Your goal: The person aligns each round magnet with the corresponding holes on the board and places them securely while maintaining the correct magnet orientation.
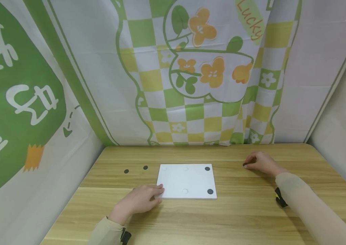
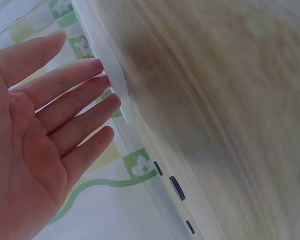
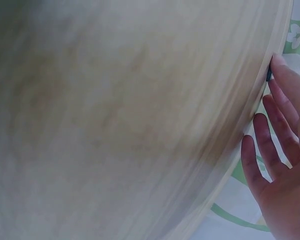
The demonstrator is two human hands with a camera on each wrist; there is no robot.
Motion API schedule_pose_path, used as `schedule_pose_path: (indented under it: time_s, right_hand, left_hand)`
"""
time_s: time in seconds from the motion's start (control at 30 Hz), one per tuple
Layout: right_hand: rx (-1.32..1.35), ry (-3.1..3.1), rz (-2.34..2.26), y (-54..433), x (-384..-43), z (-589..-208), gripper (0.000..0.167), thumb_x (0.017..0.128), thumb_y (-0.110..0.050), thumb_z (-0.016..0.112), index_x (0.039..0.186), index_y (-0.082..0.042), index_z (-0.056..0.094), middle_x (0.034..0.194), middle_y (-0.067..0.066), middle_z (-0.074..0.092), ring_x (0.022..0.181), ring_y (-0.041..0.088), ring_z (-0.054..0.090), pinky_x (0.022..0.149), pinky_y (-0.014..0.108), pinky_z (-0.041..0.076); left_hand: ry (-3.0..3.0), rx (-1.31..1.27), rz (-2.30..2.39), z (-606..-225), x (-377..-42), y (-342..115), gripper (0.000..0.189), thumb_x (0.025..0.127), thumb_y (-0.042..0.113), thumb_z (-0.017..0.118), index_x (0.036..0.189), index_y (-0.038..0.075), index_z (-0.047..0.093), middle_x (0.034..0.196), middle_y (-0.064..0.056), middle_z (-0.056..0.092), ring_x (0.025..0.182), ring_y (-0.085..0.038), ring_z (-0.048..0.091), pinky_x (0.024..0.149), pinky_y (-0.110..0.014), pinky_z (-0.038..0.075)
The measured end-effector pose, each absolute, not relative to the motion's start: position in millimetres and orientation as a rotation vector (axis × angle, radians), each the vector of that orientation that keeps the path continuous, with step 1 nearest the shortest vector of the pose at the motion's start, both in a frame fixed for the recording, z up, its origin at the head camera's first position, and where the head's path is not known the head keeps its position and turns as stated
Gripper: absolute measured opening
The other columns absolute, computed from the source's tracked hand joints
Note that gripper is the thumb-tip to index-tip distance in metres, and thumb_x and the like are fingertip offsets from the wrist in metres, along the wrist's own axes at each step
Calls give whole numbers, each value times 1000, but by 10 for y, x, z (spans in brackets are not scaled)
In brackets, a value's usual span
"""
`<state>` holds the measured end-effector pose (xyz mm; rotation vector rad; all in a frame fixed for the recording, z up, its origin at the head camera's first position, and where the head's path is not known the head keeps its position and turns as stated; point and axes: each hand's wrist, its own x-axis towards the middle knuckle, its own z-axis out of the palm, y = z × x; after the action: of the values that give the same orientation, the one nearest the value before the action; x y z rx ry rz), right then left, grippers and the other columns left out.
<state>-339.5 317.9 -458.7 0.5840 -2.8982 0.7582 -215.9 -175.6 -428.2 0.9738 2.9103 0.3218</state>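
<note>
A white rectangular board point(image 1: 176, 180) lies on the wooden table. Two dark round discs sit at its right corners, the far disc point(image 1: 207, 168) and the near disc point(image 1: 210, 191), and several faint white round spots show elsewhere on it. My left hand point(image 1: 140, 200) rests its fingertips at the board's near left corner; the left wrist view shows those fingers point(image 2: 75, 117) straight and holding nothing. Right of the board, my right hand point(image 1: 261, 163) pinches a small black disc point(image 3: 269, 74) between thumb and index finger, right at the tabletop. Its other fingers are spread loosely.
To the board's left lie two loose black discs, one disc point(image 1: 126, 171) farther out and another disc point(image 1: 145, 167) nearer the board. A third disc shows low in the left wrist view. Patterned curtains point(image 1: 197, 112) hang behind the wooden table point(image 1: 237, 217) and along its sides.
</note>
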Motion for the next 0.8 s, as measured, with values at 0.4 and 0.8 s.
schedule_pose_path:
  time_s: [0.4, 0.8]
  right_hand:
    - [553, -2895, 711, 3178, -3395, -4580, 16, 76, -29, 79, 83, -15, 74, 89, 1, 71, 85, 21, 63, 78, 42, 52]
    - [588, -2875, 752, 3163, -3405, -4608, 14, 76, -25, 79, 83, -13, 74, 88, 2, 71, 84, 20, 64, 78, 40, 53]
  left_hand:
    - [2908, 974, 329, -4282, -2162, -1756, 40, 94, 26, 58, 127, 4, 59, 136, -10, 55, 123, -30, 54, 103, -45, 46]
    - [2915, 988, 326, -4304, -2168, -1766, 39, 93, 27, 58, 126, 5, 60, 135, -9, 56, 122, -29, 55, 102, -44, 47]
